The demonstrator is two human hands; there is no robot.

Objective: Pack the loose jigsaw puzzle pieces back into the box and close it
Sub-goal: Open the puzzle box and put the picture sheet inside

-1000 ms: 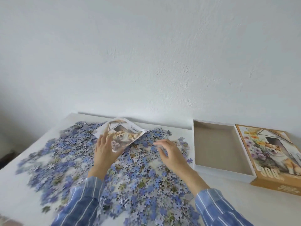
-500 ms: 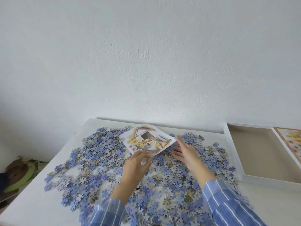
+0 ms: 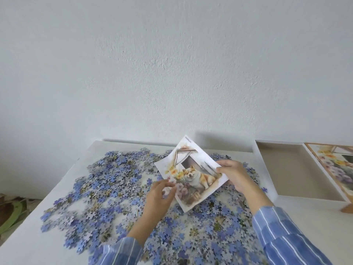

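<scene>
White surface (image 3: 28, 236) holds the puzzle pieces (image 3: 107, 188) heaped from 9 to 5 o'clock, and the picture sheet (image 3: 191, 169), lying on them a second ago, is now lifted, pinched by the hands, left hand (image 3: 158, 199) and right hand (image 3: 236, 176), so packing into the empty box (image 3: 286, 175) at 3 o'clock can likely begin.

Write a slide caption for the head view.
Left hand and right hand hold the picture sheet above loose puzzle pieces; open box at right.

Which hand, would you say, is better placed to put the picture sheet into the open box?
Right: the right hand pinches the sheet at the edge nearest the box, which lies on that side; the left hand is farther.
</scene>
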